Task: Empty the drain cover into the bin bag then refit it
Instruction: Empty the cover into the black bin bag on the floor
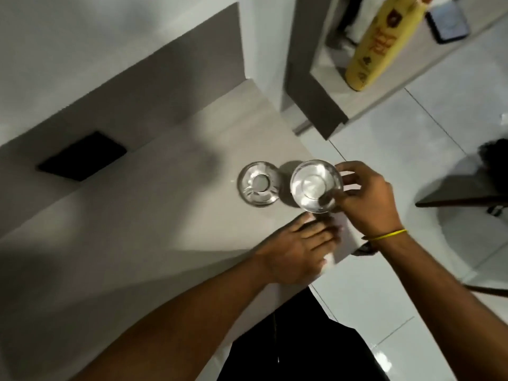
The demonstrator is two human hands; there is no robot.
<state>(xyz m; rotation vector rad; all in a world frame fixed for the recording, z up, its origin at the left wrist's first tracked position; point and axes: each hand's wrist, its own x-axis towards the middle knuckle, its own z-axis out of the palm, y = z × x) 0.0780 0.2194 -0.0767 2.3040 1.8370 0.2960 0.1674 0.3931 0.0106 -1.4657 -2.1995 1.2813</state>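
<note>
My right hand (365, 199) holds a round shiny metal drain cover (316, 185) by its rim, lifted just to the right of the drain opening (258, 184), a metal ring set in the grey sink basin (137, 215). The cover's hollow side faces up toward me. My left hand (299, 253) rests flat on the basin's near right edge, fingers together, apparently pressing on something pale beneath it that I cannot make out. No bin bag is in view.
A dark rectangular overflow slot (82, 156) sits in the basin's back wall at left. A yellow bottle (382, 42) and a dark phone (448, 22) stand on a shelf at top right. White floor tiles (412, 138) lie to the right; my dark clothing (297, 342) is below.
</note>
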